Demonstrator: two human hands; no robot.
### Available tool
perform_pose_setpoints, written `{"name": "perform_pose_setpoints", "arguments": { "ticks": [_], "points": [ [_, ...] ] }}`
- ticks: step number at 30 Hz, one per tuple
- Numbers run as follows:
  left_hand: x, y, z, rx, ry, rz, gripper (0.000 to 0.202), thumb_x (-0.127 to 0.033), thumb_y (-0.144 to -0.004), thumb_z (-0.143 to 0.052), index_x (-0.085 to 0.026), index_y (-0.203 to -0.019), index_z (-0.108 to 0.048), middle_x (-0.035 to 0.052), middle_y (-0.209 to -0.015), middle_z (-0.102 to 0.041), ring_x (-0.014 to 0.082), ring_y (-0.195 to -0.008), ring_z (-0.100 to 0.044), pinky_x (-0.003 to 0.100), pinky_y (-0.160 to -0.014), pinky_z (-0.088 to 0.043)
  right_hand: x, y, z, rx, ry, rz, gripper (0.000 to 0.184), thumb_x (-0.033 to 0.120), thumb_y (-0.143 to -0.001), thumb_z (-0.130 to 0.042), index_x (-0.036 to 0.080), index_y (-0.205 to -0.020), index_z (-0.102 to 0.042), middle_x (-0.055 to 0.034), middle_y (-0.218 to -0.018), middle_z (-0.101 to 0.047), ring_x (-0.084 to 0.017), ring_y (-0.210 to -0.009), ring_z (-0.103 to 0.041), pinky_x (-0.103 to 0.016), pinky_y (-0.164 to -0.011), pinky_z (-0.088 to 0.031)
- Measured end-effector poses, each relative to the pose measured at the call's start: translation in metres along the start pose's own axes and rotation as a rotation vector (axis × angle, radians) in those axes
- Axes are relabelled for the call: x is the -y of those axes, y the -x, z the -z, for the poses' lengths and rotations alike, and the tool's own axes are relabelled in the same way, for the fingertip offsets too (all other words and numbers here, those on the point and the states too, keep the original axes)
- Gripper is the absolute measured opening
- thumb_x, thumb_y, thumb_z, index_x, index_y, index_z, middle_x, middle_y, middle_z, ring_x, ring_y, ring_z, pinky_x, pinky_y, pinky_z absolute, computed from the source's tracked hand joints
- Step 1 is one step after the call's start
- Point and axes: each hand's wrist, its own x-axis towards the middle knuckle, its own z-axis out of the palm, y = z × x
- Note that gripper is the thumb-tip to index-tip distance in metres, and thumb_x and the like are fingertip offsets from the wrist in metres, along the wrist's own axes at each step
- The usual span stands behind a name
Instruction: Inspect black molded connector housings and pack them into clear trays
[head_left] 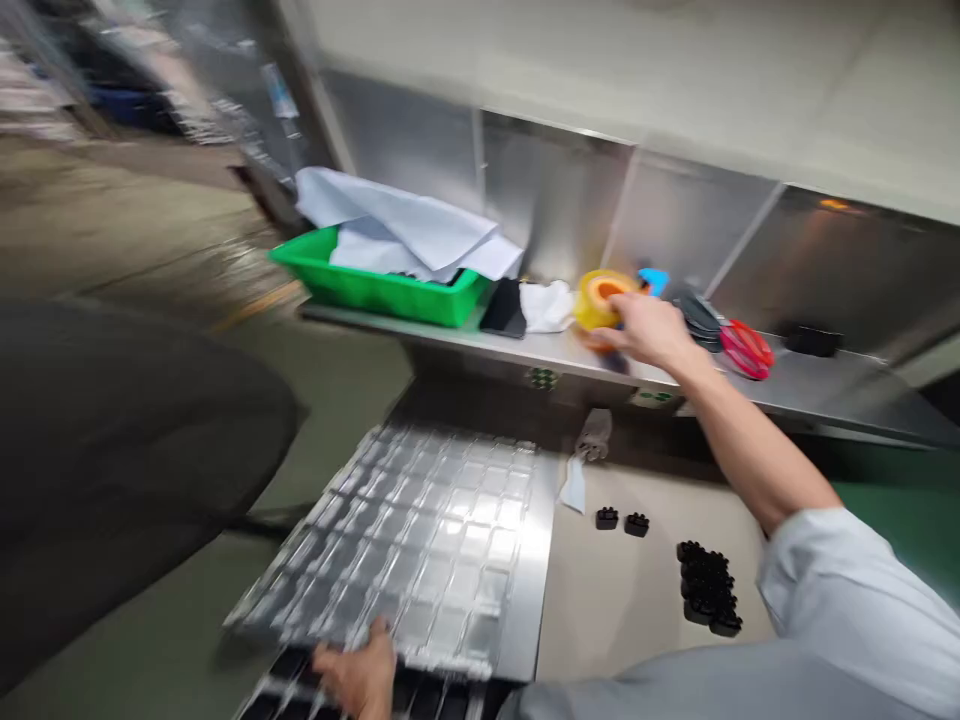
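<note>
My right hand (646, 331) reaches up to the metal shelf (825, 395) and rests against a yellow and orange tape roll (600, 296); its fingers curl toward the roll and a dark object under them, smeared by motion. My left hand (360, 672) grips the near edge of a clear plastic blister tray (427, 540) with several empty square pockets. Under that tray, a tray with dark parts (300, 690) shows at the bottom edge.
A green bin (375, 290) with white sheets, a black phone (504, 308), a white cloth (547, 305), dark discs (697, 320) and a red item (746, 350) sit on the shelf. Small black parts (709, 590) lie on the beige table. A dark rounded shape (112, 470) fills the left.
</note>
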Motion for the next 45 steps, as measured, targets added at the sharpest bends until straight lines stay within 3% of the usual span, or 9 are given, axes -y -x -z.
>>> {"name": "perform_pose_setpoints", "arguments": {
  "ticks": [5, 7, 11, 17, 27, 30, 34, 40, 45],
  "points": [
    [-0.056, 0.095, -0.021, -0.047, 0.162, -0.001, 0.079, -0.037, -0.083, -0.071, -0.016, -0.151, -0.036, 0.0277, -0.145, -0.055, 0.0459, -0.142, -0.051, 0.058, -0.114, -0.046, -0.070, 0.128, 0.037, -0.481, -0.129, 0.263, 0.037, 0.060, -0.098, -0.058, 0.035, -0.125, -0.067, -0.0168, -0.126, -0.071, -0.037, -0.102, -0.071, -0.047, -0.070, -0.050],
    [-0.064, 0.112, -0.032, -0.081, 0.187, 0.007, 0.079, -0.037, -0.087, -0.069, -0.014, -0.155, -0.035, 0.0270, -0.145, -0.055, 0.0431, -0.143, -0.051, 0.056, -0.115, -0.044, -0.069, 0.166, 0.026, -0.435, -0.224, 0.583, 0.025, 0.048, -0.098, -0.054, 0.042, -0.119, -0.066, -0.0148, -0.123, -0.072, -0.030, -0.086, -0.071, -0.045, -0.059, -0.049],
    [-0.064, 0.130, -0.038, -0.130, 0.238, -0.040, 0.075, -0.043, -0.094, -0.063, -0.012, -0.157, -0.037, 0.0269, -0.148, -0.054, 0.0404, -0.145, -0.049, 0.054, -0.118, -0.041, 0.037, 0.186, -0.062, 0.139, -0.203, 1.037, 0.021, 0.026, -0.102, -0.048, 0.028, -0.108, -0.069, -0.0097, -0.110, -0.076, -0.019, -0.061, -0.065, -0.035, -0.054, -0.048],
    [-0.054, 0.144, -0.008, -0.154, 0.299, -0.132, 0.062, -0.044, -0.106, -0.037, -0.010, -0.157, -0.047, 0.0244, -0.156, -0.053, 0.0336, -0.147, -0.049, 0.047, -0.124, -0.037, 0.182, 0.151, -0.185, 0.536, -0.117, 0.936, 0.035, 0.026, -0.109, -0.038, 0.018, -0.136, -0.059, -0.0182, -0.146, -0.061, -0.030, -0.102, -0.076, -0.042, -0.076, -0.060],
    [-0.048, 0.099, 0.058, 0.010, 0.348, -0.103, 0.066, -0.044, -0.102, -0.041, -0.009, -0.158, -0.037, 0.0268, -0.154, -0.050, 0.0357, -0.133, -0.062, 0.051, -0.107, -0.056, 0.240, 0.198, -0.141, 0.446, -0.389, 0.748, 0.043, 0.027, -0.108, -0.034, 0.020, -0.150, -0.041, -0.0226, -0.165, -0.040, -0.026, -0.095, -0.074, -0.043, -0.074, -0.063],
    [-0.047, 0.073, 0.088, 0.121, 0.363, -0.103, 0.066, -0.042, -0.101, -0.032, -0.016, -0.161, -0.021, 0.0239, -0.151, -0.050, 0.0276, -0.110, -0.072, 0.041, -0.080, -0.065, 0.230, 0.224, -0.110, 0.350, -0.529, 0.739, 0.042, 0.032, -0.108, -0.037, 0.019, -0.147, -0.042, -0.0205, -0.162, -0.043, -0.024, -0.090, -0.072, -0.042, -0.068, -0.062],
    [-0.025, 0.077, 0.128, 0.256, 0.325, -0.137, 0.068, -0.042, -0.092, -0.041, -0.018, -0.152, -0.022, 0.0196, -0.143, -0.051, 0.0218, -0.105, -0.071, 0.040, -0.084, -0.063, 0.176, 0.320, -0.098, 0.616, -0.609, 0.388, 0.027, 0.031, -0.103, -0.048, 0.018, -0.125, -0.059, -0.0117, -0.124, -0.070, -0.023, -0.094, -0.071, -0.037, -0.079, -0.059],
    [0.037, 0.184, 0.181, 0.885, 0.062, -0.142, 0.052, -0.058, -0.074, -0.063, -0.014, -0.103, -0.065, 0.0107, -0.087, -0.072, 0.0239, -0.076, -0.072, 0.040, -0.074, -0.062, 0.080, 0.508, -0.097, 0.961, -0.578, -0.227, 0.021, 0.010, -0.087, -0.055, 0.020, -0.096, -0.070, -0.0125, -0.095, -0.077, -0.028, -0.088, -0.076, -0.037, -0.075, -0.057],
    [0.053, 0.284, 0.184, 1.239, -0.140, -0.183, 0.040, -0.053, -0.066, -0.070, -0.020, -0.088, -0.074, 0.0085, -0.077, -0.075, 0.0285, -0.079, -0.074, 0.043, -0.083, -0.060, 0.036, 0.551, -0.080, 1.024, -0.606, -0.321, 0.025, 0.017, -0.092, -0.049, 0.028, -0.101, -0.070, -0.0093, -0.093, -0.079, -0.029, -0.090, -0.078, -0.041, -0.078, -0.059]
  ]
}}
